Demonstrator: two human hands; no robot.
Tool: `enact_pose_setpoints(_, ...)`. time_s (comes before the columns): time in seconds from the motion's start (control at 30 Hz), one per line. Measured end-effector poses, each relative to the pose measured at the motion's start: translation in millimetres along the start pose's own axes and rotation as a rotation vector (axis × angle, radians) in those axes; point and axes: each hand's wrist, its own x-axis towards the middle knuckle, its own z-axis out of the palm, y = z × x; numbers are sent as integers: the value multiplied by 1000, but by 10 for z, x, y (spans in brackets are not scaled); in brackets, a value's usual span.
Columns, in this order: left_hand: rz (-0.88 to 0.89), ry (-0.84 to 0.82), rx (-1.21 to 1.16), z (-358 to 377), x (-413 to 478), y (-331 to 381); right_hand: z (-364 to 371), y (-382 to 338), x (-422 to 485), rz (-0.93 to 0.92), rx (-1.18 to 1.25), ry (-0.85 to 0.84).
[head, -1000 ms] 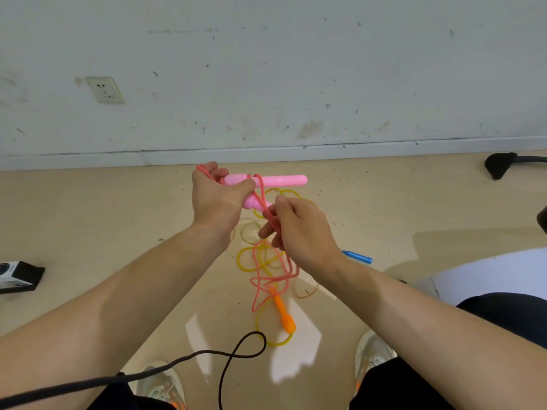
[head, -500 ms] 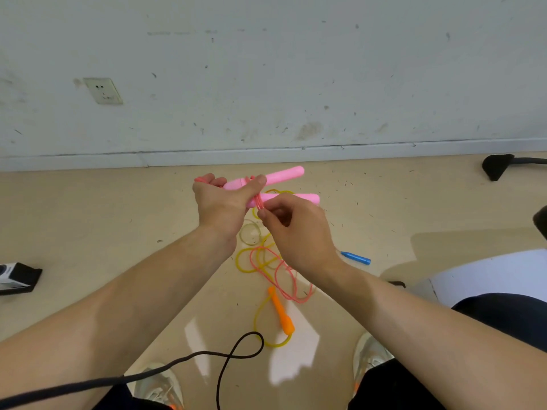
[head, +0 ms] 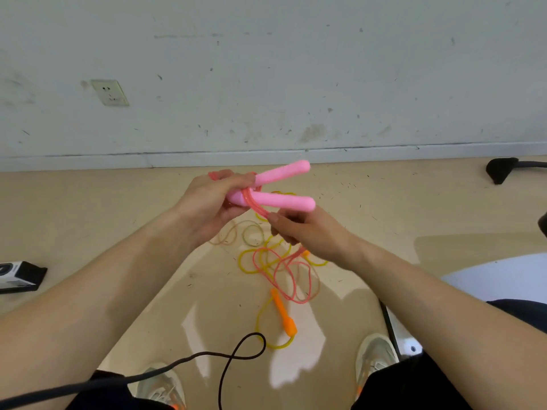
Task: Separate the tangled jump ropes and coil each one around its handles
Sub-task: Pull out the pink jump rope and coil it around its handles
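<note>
My left hand grips the two pink handles together at their near ends; they splay apart toward the right. A few turns of pink rope wrap around them beside my fingers. My right hand sits just under the lower handle and pinches the pink rope. The rest of the pink rope hangs to the floor and lies looped over the yellow rope. An orange handle of the yellow rope lies on the floor between my feet.
A black cable curls across the floor near my left shoe. A black-and-white box lies at the far left. The wall stands close ahead, with a black chair foot at the right. My right shoe is beside a white sheet.
The two pink handles have spread into a V. My right hand dropped from the lower handle to below it, drawing the pink rope around the handles. More pink rope has left the floor.
</note>
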Motion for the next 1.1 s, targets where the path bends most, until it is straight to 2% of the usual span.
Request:
enact_pose_setpoints(0.13, 23, -195, 116, -101, -71, 39, -231, 56, -6, 76, -293, -103)
enact_pose_setpoints(0.2, 39, -273, 232, -149, -91, 52, -291, 71, 2, 85, -347, -153)
enact_pose_setpoints(0.33, 75, -396, 461, -206, -140, 73, -362, 6, 13, 80, -256, -191)
enact_pose_setpoints(0.53, 160, -495, 713, -181, -201, 46, -310, -70, 17, 130, -184, -105)
enact_pose_setpoints(0.67, 283, -416, 816, -109, -202, -58, -190, -62, 27, 256, -131, 30)
enact_pose_setpoints(0.8, 519, -332, 1070, -97, -156, -192, -99, -45, 17, 473, 146, 125)
enact_pose_setpoints(0.9, 678, -173, 1208, -45, -143, -313, -54, -75, -3, 570, 337, 129)
enact_pose_setpoints(1.1, 821, 126, 1104, 45, -100, -370, 44, -199, -87, 447, 430, 97)
